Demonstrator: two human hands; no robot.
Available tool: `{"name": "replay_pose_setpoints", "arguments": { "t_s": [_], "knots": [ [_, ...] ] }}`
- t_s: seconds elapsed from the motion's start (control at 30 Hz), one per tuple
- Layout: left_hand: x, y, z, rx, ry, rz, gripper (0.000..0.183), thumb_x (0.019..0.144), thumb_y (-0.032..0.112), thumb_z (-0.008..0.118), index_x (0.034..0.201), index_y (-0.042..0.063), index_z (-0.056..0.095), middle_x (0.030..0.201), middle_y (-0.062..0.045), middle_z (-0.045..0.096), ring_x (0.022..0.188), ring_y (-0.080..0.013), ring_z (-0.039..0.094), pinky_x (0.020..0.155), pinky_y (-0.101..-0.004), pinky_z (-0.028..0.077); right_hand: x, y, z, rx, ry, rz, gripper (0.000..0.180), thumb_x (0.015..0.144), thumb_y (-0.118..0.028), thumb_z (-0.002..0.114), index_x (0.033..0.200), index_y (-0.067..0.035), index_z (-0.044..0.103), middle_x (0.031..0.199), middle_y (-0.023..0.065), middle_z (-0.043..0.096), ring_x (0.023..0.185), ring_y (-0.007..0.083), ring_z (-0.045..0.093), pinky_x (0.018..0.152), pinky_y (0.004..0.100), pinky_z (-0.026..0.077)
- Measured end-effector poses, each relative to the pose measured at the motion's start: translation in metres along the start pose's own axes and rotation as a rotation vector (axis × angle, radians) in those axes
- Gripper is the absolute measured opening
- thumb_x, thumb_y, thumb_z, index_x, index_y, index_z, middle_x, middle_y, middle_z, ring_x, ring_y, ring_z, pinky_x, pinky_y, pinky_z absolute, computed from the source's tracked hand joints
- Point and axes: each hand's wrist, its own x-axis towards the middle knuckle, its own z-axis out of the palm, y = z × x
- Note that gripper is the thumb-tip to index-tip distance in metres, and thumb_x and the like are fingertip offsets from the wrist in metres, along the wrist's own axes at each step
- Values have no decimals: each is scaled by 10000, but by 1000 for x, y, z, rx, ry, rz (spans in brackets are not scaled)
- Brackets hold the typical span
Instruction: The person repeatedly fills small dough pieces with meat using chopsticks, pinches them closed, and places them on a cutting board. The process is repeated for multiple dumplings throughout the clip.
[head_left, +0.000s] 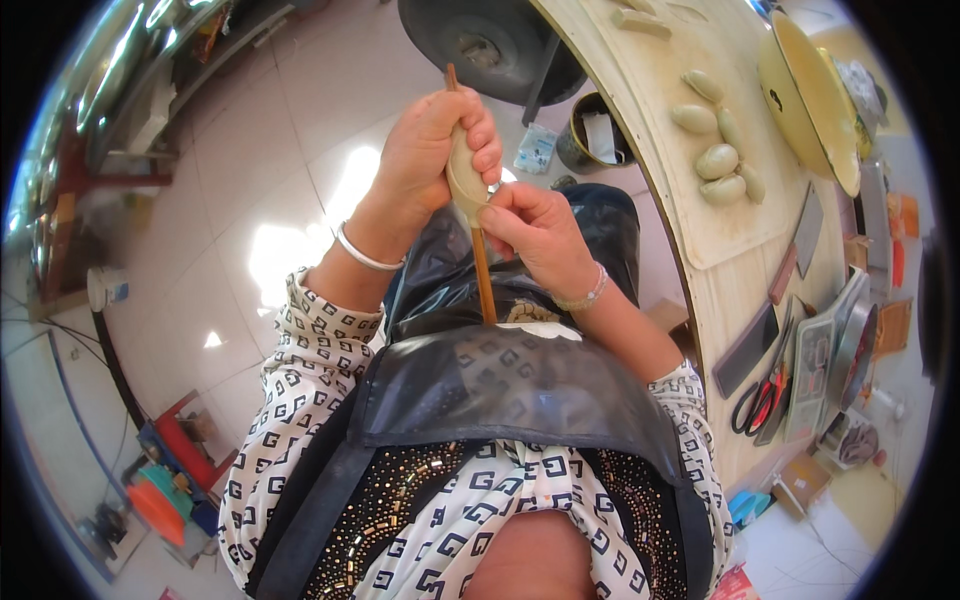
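Note:
My left hand (442, 142) is wrapped around a pale, dough-like lump (466, 184), long and tapered, with brown wooden sticks (483, 270) running through or along it. One stick end shows above the fist; the other reaches down to my dark apron (517, 382). At the lump's lower end, my right hand (536, 229) pinches its edge between thumb and forefinger. Whether a small tool is also in those fingers is hidden. Several similar lumps (718, 160) lie on a pale board (739, 236) to the right.
On the worktable (731, 442) at right are a yellow enamel basin (806, 97), a cleaver (810, 229), a dark flat slab (748, 350), red-and-black-handled tools (765, 401) and a clear plastic box (810, 375). A black basin (427, 37) and a bucket (581, 154) stand ahead, beyond my knees.

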Motion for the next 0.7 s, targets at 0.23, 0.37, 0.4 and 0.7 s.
{"name": "replay_pose_setpoints", "arguments": {
  "t_s": [0.23, 0.37, 0.4, 0.7],
  "knots": [
    [12, 9, 7, -90, -199, 229, 371, 979, 302, 468, 679, 98, 389, 593, -29, 423, 486, -150, 468, 449, -313, 446, 7, -16, 12, 174, 33, -38, 166, 933, -143, 569, 811, -30, 568, 655, 17, 556, 515, 56, 462, 469, 199, 372],
    [13, 8, 10, -146, -350, 291, 298, 968, 255, 456, 767, 43, 515, 691, -90, 559, 488, -165, 497, 469, -334, 488, 3, -17, 1, 338, -112, 231, 220, 966, -188, 519, 852, -15, 594, 628, 17, 533, 458, 60, 415, 413, 199, 322],
    [11, 10, 15, -46, -293, 254, 269, 960, 235, 445, 841, 17, 547, 775, -128, 589, 517, -183, 529, 503, -339, 505, 2, -18, -1, 332, -123, 235, 229, 968, -197, 514, 862, -12, 599, 622, 12, 526, 457, 56, 405, 410, 196, 308],
    [-8, 9, 26, 245, -183, -38, 442, 942, 216, 337, 1127, -103, 579, 1166, -240, 598, 1057, -285, 594, 955, -374, 439, -5, -33, -25, 69, -111, 216, 268, 958, -225, 534, 814, -21, 631, 617, -28, 503, 486, 24, 378, 425, 179, 272]
  ]
}}
